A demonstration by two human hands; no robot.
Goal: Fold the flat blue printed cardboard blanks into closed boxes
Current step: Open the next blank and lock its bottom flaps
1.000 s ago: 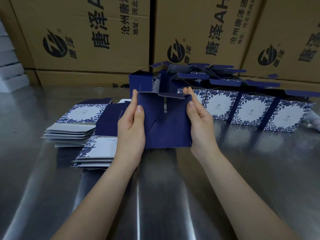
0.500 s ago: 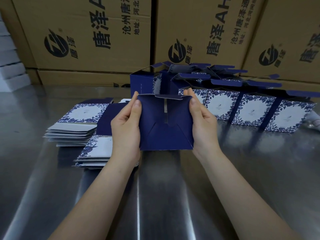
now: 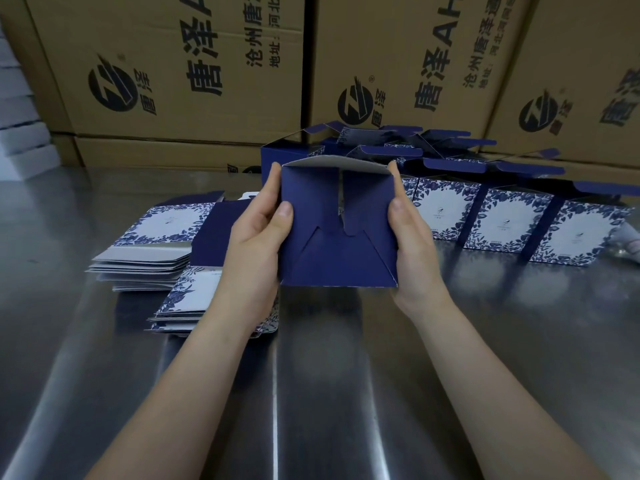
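I hold a dark blue box above the steel table, its interlocked bottom flaps turned toward me. My left hand grips its left side, thumb on the bottom panel and fingers round the far edge. My right hand grips the right side the same way. The far flap at the box's top edge has lifted, showing its grey inside. Two stacks of flat blue-and-white printed blanks lie to the left, partly behind my left hand. A row of erected boxes with open lids stands behind and to the right.
Large brown shipping cartons with black printing wall off the back of the steel table. White boxes are stacked at the far left edge. A small pale object lies at the far right.
The box has tilted so its bottom faces me more squarely, and the far flap at its top has opened up, showing grey. Both hands keep their grip on the sides.
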